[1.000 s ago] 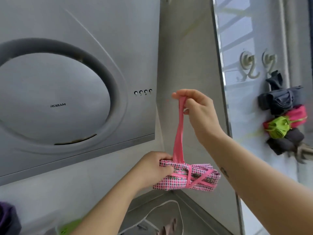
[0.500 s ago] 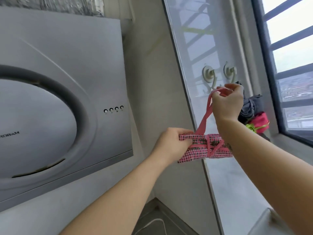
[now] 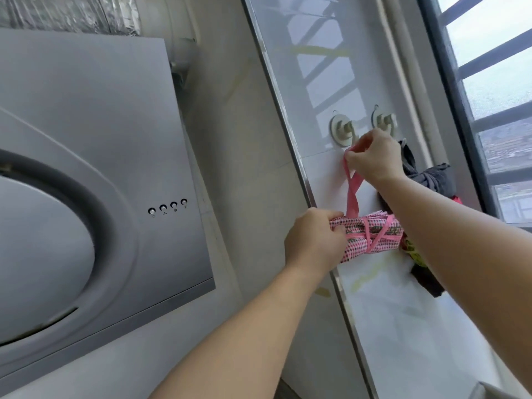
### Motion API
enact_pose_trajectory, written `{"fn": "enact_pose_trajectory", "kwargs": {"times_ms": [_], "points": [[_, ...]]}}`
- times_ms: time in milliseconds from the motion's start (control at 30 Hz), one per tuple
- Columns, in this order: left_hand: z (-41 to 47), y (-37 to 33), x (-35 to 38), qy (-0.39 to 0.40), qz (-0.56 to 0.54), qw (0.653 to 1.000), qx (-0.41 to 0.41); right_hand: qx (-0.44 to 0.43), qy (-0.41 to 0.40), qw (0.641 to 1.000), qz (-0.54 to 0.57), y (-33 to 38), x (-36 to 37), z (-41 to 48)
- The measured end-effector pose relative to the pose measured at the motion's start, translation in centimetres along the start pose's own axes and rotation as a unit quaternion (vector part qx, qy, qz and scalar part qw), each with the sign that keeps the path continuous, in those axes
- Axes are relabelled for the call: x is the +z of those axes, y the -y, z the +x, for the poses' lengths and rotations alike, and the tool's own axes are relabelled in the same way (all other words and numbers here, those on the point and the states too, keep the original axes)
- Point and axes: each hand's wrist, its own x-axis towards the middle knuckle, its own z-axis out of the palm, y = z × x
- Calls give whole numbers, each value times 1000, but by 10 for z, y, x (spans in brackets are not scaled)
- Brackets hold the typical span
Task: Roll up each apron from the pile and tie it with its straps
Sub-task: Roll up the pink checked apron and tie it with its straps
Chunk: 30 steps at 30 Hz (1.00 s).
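Observation:
A rolled pink-checked apron (image 3: 371, 236), tied crosswise with its pink straps, is held up in the air in front of the white tiled wall. My left hand (image 3: 315, 240) grips the roll's left end. My right hand (image 3: 372, 156) pinches the top of the apron's pink strap loop (image 3: 352, 188), holding it up just below the left wall hook (image 3: 342, 131). A second hook (image 3: 384, 120) sits to its right, partly behind my right hand.
Other rolled aprons, dark grey (image 3: 431, 177) with a bit of red and yellow-green below, hang on the wall behind my right forearm. A grey range hood (image 3: 100, 168) fills the left side. A barred window (image 3: 495, 110) is at the right.
Both hands carried the tied roll to the right, from beside the range hood toward the tiled wall. My right hand raised the strap loop up to the left hook.

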Motion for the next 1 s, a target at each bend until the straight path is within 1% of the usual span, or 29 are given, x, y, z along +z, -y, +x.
{"fn": "enact_pose_trajectory", "kwargs": {"times_ms": [67,100,233,333,433,500,533,600,700,733,800,867,1000], "points": [[-5,5,8,-19,10,1000,2,-4,33,999,-10,-4,2,2],[-9,10,13,-33,6,999,6,-8,35,999,-3,-7,3,1],[-30,28,35,-86,-27,995,34,-37,34,996,71,-19,4,-19],[-39,33,51,-80,-42,995,35,-41,7,991,124,-33,7,-48],[-40,30,58,-72,-46,995,47,-39,0,995,90,-51,9,-76],[-39,29,62,-73,-45,995,55,-54,3,996,65,-62,10,-98],[-39,30,64,-76,-50,994,53,-67,-6,996,53,-68,11,-110],[-39,32,68,-83,-61,994,44,-75,-47,996,25,-80,13,-135],[-42,35,72,-92,-64,993,46,-4,-97,995,-12,-97,17,-165],[-43,35,73,-93,-63,992,51,18,-93,995,-18,-100,18,-171],[-43,36,74,-94,-65,992,54,41,-60,997,3,-101,20,-174],[-42,39,74,-97,-73,991,56,35,-40,998,18,-101,20,-166],[-44,44,76,-110,-86,987,75,0,-35,999,15,-103,19,-146]]}}
